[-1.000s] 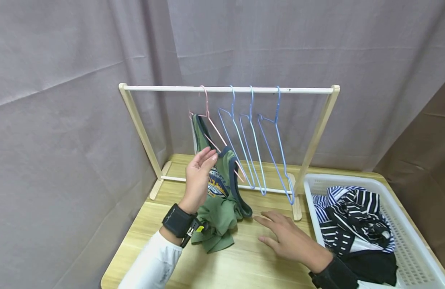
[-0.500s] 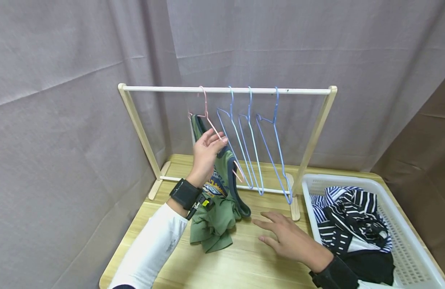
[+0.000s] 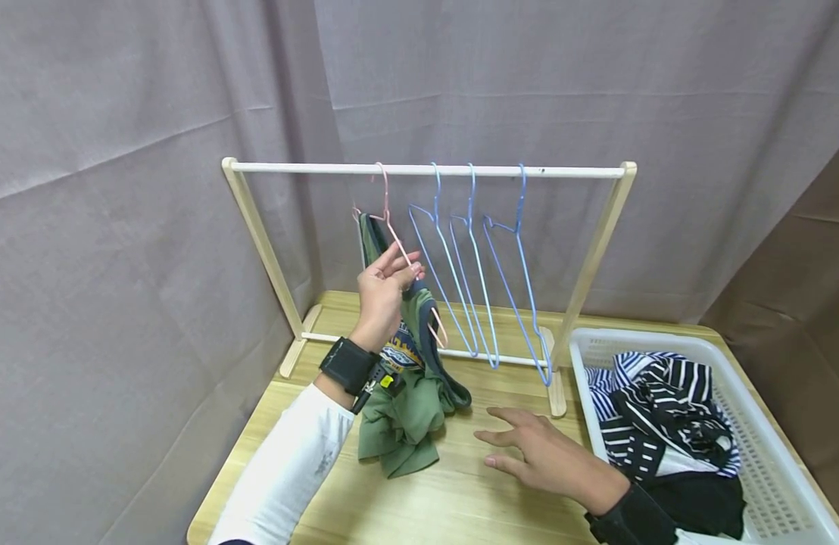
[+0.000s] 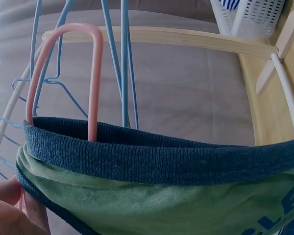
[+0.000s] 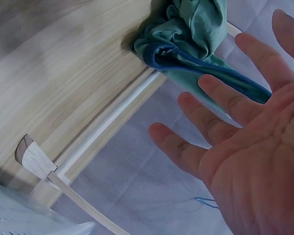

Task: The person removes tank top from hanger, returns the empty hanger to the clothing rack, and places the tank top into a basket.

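Note:
A green tank top [image 3: 409, 397] with navy trim hangs from a pink hanger [image 3: 387, 198], its lower part bunched on the table. My left hand [image 3: 385, 291] pinches the hanger's sloping arm beside the garment's shoulder. In the left wrist view the hanger's rounded end [image 4: 97, 73] pokes out of the navy-trimmed opening [image 4: 137, 161], with my thumb and fingers at the lower left edge. My right hand [image 3: 538, 458] hovers over the table, fingers spread and holding nothing; in the right wrist view its palm [image 5: 255, 156] shows bare, apart from the green cloth.
The wooden rack's white rail [image 3: 290, 167] also bears three blue hangers, one of them this light blue hanger [image 3: 472, 198]. A white basket [image 3: 781, 446] of striped and black clothes [image 3: 665, 416] stands at the right. Grey curtains surround the wooden table [image 3: 460, 507].
My left hand has risen from the tank top's front to the hanger's arm and taken hold of it. The hanger's outer end has shifted slightly left. My right hand has barely moved.

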Demonstrator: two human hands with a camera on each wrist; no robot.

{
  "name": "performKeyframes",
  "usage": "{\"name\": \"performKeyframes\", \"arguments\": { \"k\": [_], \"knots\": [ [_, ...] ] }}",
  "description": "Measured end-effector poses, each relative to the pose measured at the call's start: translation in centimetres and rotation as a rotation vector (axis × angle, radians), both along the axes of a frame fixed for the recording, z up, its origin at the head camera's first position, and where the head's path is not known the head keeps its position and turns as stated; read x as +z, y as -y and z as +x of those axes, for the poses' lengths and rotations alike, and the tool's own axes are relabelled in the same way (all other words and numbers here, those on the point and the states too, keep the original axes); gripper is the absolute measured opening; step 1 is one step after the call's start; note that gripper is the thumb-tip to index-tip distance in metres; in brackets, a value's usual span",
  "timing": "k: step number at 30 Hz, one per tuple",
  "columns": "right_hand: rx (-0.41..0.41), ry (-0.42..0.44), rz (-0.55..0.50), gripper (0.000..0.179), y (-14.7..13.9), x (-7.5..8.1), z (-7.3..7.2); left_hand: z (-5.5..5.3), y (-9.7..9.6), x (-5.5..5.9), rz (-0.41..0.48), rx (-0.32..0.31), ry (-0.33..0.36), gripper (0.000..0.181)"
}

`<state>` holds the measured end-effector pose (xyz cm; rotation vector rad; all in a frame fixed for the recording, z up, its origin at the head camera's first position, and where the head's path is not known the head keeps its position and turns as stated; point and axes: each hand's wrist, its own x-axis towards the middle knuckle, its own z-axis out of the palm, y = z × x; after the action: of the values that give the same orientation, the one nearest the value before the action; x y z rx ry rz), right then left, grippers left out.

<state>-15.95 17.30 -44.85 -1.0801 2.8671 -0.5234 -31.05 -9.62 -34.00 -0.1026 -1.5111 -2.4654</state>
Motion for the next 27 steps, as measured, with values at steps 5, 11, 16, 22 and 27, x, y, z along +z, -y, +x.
{"name": "performKeyframes", "arguments": {
  "k": [5,11,16,22,27],
  "knots": [
    [-0.016,0.011,0.007,0.041,-0.01,-0.02,-0.06,0.11,0.06,0.03,-0.006,0.022,-0.008,0.065],
    [-0.046,0.016,0.004,0.040,-0.03,-0.04,0.04,0.14,-0.02,0.12,0.006,0.066,0.007,0.062],
    [-0.055,0.007,-0.005,0.039,-0.11,-0.11,0.07,0.00,0.00,0.23,0.014,0.082,0.008,0.061],
    [-0.052,0.001,-0.016,0.039,-0.25,-0.16,-0.03,-0.06,0.12,0.56,0.023,0.063,-0.032,0.060],
    [-0.051,-0.001,-0.022,0.039,-0.20,-0.22,-0.12,0.17,0.37,0.97,-0.016,0.051,-0.088,0.062]
  ]
}}
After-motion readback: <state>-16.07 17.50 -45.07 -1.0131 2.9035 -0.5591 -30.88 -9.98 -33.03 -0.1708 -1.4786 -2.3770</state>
